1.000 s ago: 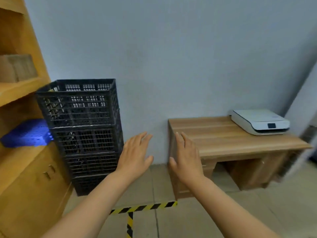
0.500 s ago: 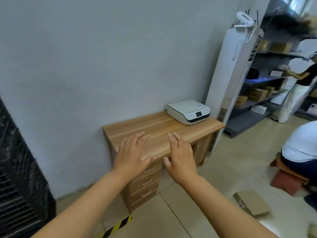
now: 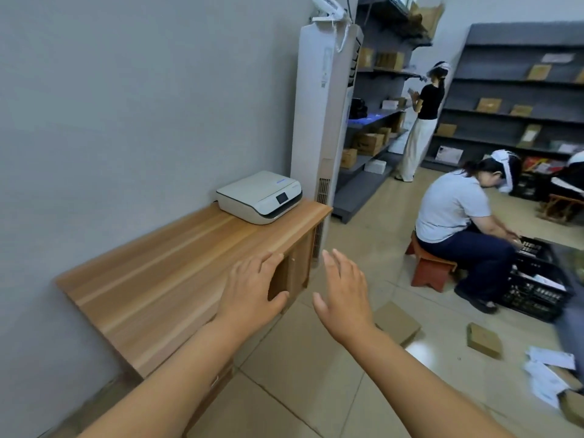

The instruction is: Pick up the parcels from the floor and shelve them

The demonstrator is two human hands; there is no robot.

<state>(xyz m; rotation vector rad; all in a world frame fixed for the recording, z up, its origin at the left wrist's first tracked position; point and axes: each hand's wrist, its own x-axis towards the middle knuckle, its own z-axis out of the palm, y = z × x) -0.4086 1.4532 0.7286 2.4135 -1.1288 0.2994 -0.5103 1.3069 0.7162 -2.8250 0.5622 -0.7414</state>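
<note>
My left hand [image 3: 251, 290] and my right hand [image 3: 343, 294] are held out in front of me, palms down, fingers spread, both empty. On the tiled floor to the right lie flat brown cardboard parcels: one [image 3: 398, 322] just beyond my right hand, a smaller one [image 3: 483, 339] further right. White paper-wrapped parcels [image 3: 548, 371] lie at the right edge. Grey shelves [image 3: 512, 116] holding several brown boxes line the far wall.
A wooden desk [image 3: 177, 267] with a white printer [image 3: 259, 197] stands against the wall on my left. A tall white air conditioner [image 3: 325, 105] stands behind it. A person sits on a red stool [image 3: 429, 270] at a black crate [image 3: 534, 286]; another person [image 3: 420, 121] stands at the shelves.
My view has swung to the right, from the black crates and wooden shelf past the desk towards the room with the floor parcels. Both hands have stayed open and empty in front of me.
</note>
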